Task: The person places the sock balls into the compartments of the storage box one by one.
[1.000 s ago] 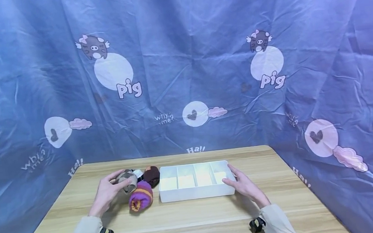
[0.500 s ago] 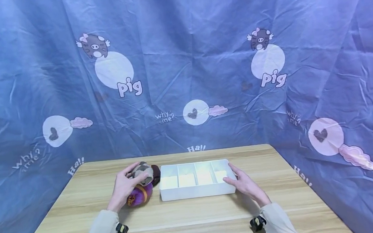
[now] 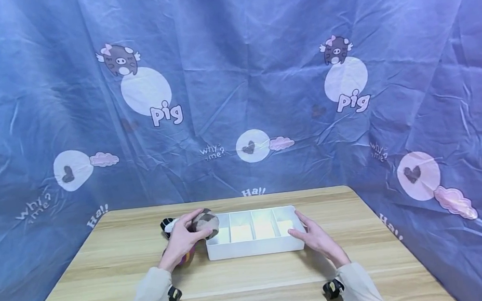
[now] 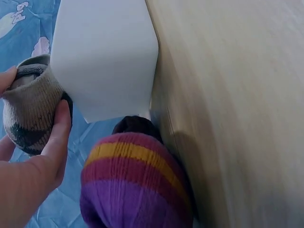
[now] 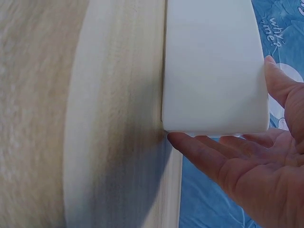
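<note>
A rolled grey-and-brown patterned sock (image 3: 208,223) is gripped between the thumb and fingers of my left hand (image 3: 182,238), at the left end of a white divided box (image 3: 255,248). In the left wrist view that sock (image 4: 31,109) shows its folded opening, beside the box's front wall (image 4: 104,57). My right hand (image 3: 317,240) holds the box's right end. Its thumb lies over the rim, and in the right wrist view its fingers (image 5: 204,154) lie along the outside of the end wall.
A purple, maroon and orange rolled sock (image 4: 128,185) lies left of the box, partly hidden by my left hand in the head view. Behind it shows a dark bundle (image 4: 135,124). A black-and-white bundle (image 3: 168,226) lies farther left. Blue printed cloth (image 3: 218,99) surrounds the wooden table (image 3: 254,285).
My left hand has lifted the patterned sock from beside the other socks and carried it right to the box's left compartment. The right hand stays at the box's end.
</note>
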`<state>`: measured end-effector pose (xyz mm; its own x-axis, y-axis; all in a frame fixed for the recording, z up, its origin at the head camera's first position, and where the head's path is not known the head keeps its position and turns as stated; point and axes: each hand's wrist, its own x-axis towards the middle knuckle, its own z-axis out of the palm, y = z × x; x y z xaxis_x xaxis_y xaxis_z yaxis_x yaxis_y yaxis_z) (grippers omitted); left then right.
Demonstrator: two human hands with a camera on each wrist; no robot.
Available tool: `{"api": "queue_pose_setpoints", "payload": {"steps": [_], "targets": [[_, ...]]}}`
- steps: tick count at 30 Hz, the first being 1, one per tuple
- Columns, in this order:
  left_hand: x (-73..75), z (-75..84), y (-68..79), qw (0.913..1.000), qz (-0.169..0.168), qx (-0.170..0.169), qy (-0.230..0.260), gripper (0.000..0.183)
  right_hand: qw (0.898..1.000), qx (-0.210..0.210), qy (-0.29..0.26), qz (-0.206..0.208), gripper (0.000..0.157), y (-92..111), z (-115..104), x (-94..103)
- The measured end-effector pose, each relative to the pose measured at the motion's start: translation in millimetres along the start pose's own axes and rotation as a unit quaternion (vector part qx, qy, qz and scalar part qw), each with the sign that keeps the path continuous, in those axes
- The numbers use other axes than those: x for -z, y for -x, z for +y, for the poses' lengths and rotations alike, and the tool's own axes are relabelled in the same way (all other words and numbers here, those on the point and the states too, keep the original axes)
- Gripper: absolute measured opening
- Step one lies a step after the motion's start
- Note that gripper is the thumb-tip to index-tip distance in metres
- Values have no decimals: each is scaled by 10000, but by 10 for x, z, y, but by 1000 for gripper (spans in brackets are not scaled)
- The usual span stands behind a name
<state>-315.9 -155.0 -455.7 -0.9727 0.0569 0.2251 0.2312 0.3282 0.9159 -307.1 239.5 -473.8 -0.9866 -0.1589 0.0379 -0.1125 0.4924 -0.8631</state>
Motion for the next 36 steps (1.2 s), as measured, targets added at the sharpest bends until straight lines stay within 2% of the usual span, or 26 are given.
{"api": "queue_pose_setpoints", "payload": {"steps": [3, 7, 11, 18, 21, 26, 29, 32, 36], "targets": [[-49, 7, -27, 9998, -19, -149, -134, 70, 10000, -9, 63, 8, 81, 5, -2, 6], [-100, 13, -59, 9996, 42, -261, -47, 67, 9999, -74, 124, 59, 80, 7, -3, 15], [-135, 11, -69, 9992, 231, -290, 120, 65, 9999, -117, 53, 64, 81, 4, -1, 12], [-198, 33, -77, 9979, 563, -297, 96, 66, 10000, -67, 34, -1, 80, 1, 4, 20], [-225, 38, -85, 9976, 571, -366, 111, 67, 9999, -81, 67, 1, 80, 11, 1, 36], [-260, 27, -75, 9959, 463, -661, -402, 68, 9998, -131, 170, -52, 83, 32, 3, 48], [-266, 17, -79, 9906, 558, -998, -754, 65, 9998, -139, 149, -50, 83, 21, -4, 43], [-260, 9, -90, 9873, 533, -1230, -858, 61, 9999, -132, 102, -33, 82, 4, -11, 39], [-243, -12, -97, 9871, 317, -1247, -948, 59, 9998, -133, 99, -81, 84, -2, -10, 26]]}}
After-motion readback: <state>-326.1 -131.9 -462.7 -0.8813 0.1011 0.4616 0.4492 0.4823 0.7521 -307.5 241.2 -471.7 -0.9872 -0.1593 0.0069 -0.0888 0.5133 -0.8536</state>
